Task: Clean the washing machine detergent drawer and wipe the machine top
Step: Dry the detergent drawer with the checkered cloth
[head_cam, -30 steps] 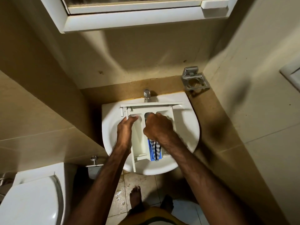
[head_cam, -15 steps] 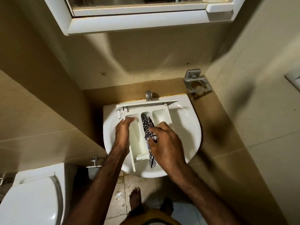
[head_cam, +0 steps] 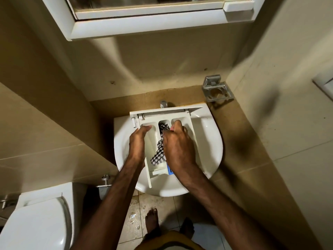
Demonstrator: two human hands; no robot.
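The left hand [head_cam: 137, 141] is gripping the white plastic three-compartment detergent drawer [head_cam: 153, 141] over the white ceramic basin [head_cam: 207, 141] while the right hand [head_cam: 177, 147], fingers curled, is pressing the black-and-white checked cloth [head_cam: 159, 152] into its middle compartment; drawer cleaning is judged under way, machine-top wiping outstanding.

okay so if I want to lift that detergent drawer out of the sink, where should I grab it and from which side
Probably by its long outer side walls, coming down from above. The detergent drawer lies flat across the sink, open side up, so both long edges are exposed. The left hand already grips the left wall; the right hand, once it drops the checked cloth, could take the opposite wall. The front panel near the tap looks awkward to reach.
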